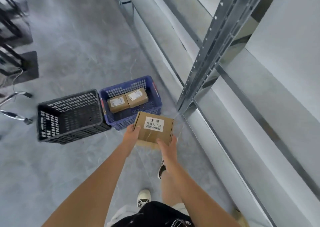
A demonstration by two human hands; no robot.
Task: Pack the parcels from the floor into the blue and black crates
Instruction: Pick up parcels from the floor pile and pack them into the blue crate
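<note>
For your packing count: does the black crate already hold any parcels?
No. The black crate shows only bare mesh inside, while two parcels lie in the blue crate.

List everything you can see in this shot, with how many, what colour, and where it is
blue crate: one, blue, on the floor beside the shelving post
black crate: one, black, on the floor touching the blue crate's left side, no parcels seen inside
parcels in the blue crate: two, brown cardboard with white labels, side by side
held box: one, brown cardboard with a white label, in the air near the blue crate
metal shelving: one unit, grey, along the right
floor: grey
shoes: two, white and black, on the floor below
left hand: grips the held box's left edge
right hand: grips the held box's near right corner
</note>
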